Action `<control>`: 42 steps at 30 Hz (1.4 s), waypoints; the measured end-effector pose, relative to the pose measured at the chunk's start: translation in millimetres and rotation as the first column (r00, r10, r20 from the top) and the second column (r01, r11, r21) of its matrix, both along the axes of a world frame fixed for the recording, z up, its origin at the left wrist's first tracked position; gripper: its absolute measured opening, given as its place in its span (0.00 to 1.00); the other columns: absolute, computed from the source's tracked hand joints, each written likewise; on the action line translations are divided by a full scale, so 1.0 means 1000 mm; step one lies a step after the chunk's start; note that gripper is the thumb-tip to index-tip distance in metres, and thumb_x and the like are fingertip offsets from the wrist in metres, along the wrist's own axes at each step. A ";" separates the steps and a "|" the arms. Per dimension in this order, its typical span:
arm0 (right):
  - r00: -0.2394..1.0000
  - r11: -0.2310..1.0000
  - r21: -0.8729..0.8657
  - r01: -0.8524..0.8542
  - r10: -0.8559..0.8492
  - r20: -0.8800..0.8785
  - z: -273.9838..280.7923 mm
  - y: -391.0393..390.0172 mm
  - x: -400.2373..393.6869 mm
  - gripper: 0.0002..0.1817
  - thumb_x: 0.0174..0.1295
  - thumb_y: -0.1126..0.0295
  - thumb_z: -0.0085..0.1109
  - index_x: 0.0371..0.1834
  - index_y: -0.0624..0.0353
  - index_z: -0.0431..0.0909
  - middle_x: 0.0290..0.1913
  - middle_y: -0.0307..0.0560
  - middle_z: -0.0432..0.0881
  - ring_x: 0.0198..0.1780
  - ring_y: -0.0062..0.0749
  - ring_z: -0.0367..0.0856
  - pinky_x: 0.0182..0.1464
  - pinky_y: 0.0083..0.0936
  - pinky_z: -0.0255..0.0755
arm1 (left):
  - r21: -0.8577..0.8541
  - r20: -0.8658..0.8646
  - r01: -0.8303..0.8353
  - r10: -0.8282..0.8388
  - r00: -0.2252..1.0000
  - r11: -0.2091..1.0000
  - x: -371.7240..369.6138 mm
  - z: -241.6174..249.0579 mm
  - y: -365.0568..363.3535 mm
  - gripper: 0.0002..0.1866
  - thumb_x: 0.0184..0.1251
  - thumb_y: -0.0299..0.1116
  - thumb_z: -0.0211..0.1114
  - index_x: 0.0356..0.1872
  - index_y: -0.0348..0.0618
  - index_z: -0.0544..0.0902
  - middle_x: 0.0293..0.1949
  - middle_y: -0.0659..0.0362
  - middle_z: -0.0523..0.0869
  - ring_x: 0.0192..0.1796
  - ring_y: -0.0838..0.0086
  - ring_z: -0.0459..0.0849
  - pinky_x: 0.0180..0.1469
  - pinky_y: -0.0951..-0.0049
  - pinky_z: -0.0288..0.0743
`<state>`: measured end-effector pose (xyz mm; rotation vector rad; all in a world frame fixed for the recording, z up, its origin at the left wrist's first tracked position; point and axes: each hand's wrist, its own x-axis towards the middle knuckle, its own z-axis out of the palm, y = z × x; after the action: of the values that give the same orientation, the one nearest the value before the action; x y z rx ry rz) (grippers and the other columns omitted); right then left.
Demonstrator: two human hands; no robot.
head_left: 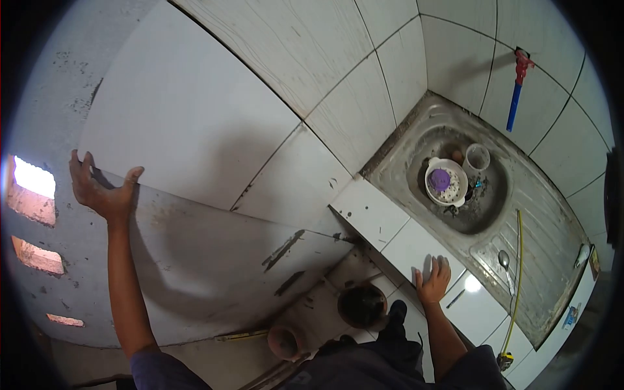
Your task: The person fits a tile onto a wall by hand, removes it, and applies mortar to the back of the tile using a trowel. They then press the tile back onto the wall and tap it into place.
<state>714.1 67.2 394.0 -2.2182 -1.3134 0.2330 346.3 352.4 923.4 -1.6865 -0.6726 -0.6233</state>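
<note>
A large white wall tile (188,97) lies against the grey wall at the upper left. My left hand (107,192) is at its lower left corner, thumb and fingers spread apart, touching the tile's edge. My right hand (434,281) rests with its fingers stretched out on the white tiled counter edge (416,244) in front of the sink. Nothing shows in either hand. A smaller white tile (296,175) is fixed beside the large one, with a dark joint between them.
A steel sink (429,123) holds a white bowl (460,170) and a clear cup (477,157). On its drainboard lie a spoon (504,260) and a yellow tape measure (519,260). A red-and-blue tap (518,84) juts from the wall. Pots (361,305) stand on the floor near my feet.
</note>
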 end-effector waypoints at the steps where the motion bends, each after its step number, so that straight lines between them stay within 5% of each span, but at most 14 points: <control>1: 1.000 1.000 -0.016 -0.002 0.002 -0.003 0.000 0.000 0.000 0.32 0.56 0.52 0.57 0.59 0.61 0.67 0.61 0.62 0.64 0.66 0.56 0.58 0.67 0.49 0.49 | 0.000 -0.014 0.011 -0.011 1.000 1.000 -0.001 0.001 0.001 0.51 0.35 0.66 0.72 0.59 0.45 0.65 0.63 0.48 0.66 0.64 0.52 0.65 0.59 0.50 0.61; 28: 1.000 0.998 -0.062 -0.015 0.015 0.007 0.007 0.001 0.000 0.32 0.58 0.49 0.54 0.60 0.59 0.65 0.63 0.59 0.63 0.67 0.53 0.56 0.69 0.46 0.46 | 0.036 -0.010 0.009 -0.009 1.000 0.999 -0.004 0.000 -0.001 0.49 0.31 0.62 0.76 0.56 0.45 0.69 0.63 0.51 0.68 0.64 0.53 0.66 0.59 0.49 0.64; 36: 0.999 1.000 -0.023 -0.012 0.013 0.036 0.000 -0.001 -0.003 0.32 0.59 0.50 0.54 0.61 0.59 0.65 0.63 0.58 0.62 0.67 0.52 0.55 0.68 0.45 0.47 | -0.014 0.086 -0.005 0.006 0.996 1.000 -0.018 -0.005 0.003 0.49 0.38 0.65 0.71 0.62 0.53 0.62 0.67 0.51 0.61 0.68 0.57 0.59 0.63 0.45 0.47; 42: 0.999 1.000 -0.012 -0.002 0.003 0.042 -0.002 -0.003 -0.005 0.32 0.58 0.51 0.55 0.61 0.58 0.64 0.63 0.57 0.62 0.67 0.50 0.55 0.68 0.43 0.48 | -0.017 0.156 0.087 -0.083 0.984 0.996 -0.020 -0.015 -0.001 0.43 0.46 0.61 0.69 0.61 0.52 0.64 0.68 0.50 0.60 0.69 0.56 0.57 0.64 0.42 0.45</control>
<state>708.7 64.4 392.1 -2.2430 -1.3404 0.1976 326.0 351.2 908.1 -1.7072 -0.7232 -0.8170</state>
